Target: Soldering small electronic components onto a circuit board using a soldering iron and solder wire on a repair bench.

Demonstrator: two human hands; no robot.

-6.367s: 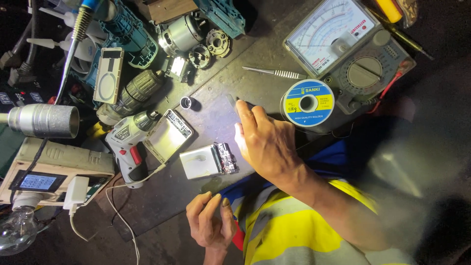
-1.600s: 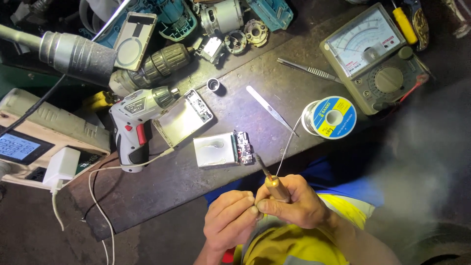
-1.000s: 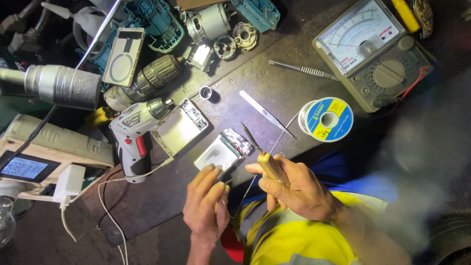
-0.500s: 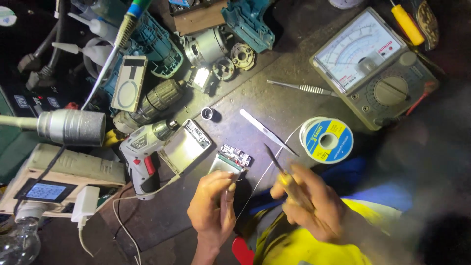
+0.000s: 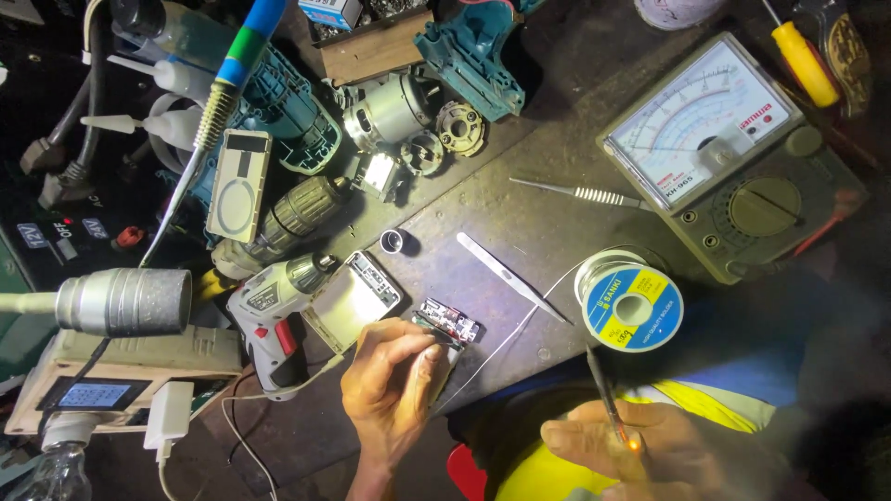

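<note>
Left hand fingers pinch the small circuit board (held on the bench); right hand fingers closed around soldering iron.

Two hands are seen: the left hand and the right hand. On the worktop, one analogue meter, one solder spool, one pair of tweezers, one cordless screwdriver and one small circuit board are counted.
</note>
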